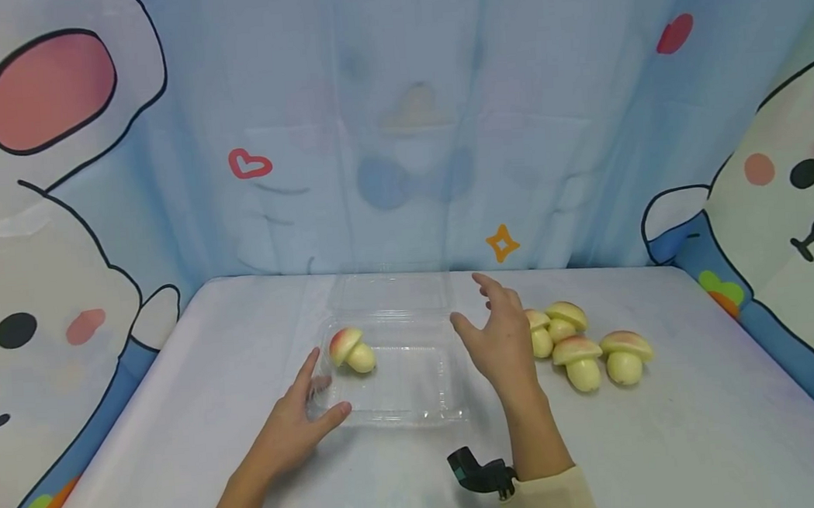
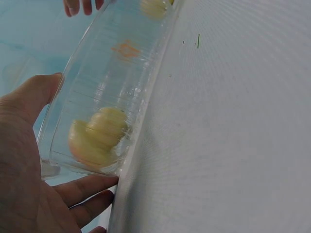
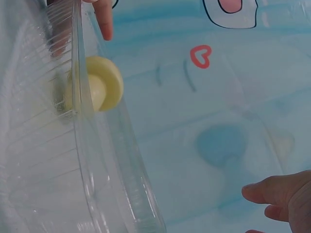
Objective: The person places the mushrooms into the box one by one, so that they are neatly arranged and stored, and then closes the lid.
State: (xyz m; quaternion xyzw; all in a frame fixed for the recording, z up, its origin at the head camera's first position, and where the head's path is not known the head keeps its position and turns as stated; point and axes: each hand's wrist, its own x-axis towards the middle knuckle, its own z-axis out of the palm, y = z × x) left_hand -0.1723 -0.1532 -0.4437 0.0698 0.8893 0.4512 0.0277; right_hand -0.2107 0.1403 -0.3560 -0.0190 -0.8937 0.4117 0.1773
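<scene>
A clear plastic clamshell box [image 1: 408, 386] lies on the table with its lid [image 1: 390, 292] folded back. One mushroom-shaped piece [image 1: 352, 350], pale yellow with a reddish cap, lies on its side in the box's left part. My left hand [image 1: 292, 428] holds the box's near left corner, thumb at the front rim and fingers against the left end wall, as the left wrist view also shows. Beyond the box's right edge, my right hand [image 1: 499, 341] hovers with thumb and fingers spread and nothing between them. Its thumb [image 3: 265, 191] shows in the right wrist view, apart from the box.
Several more mushroom-shaped pieces [image 1: 581, 360] cluster on the white table [image 1: 670, 432], right of my right hand. A blue cartoon curtain [image 1: 403, 192] hangs behind the table. A black wrist mount [image 1: 482, 473] sits at my right cuff.
</scene>
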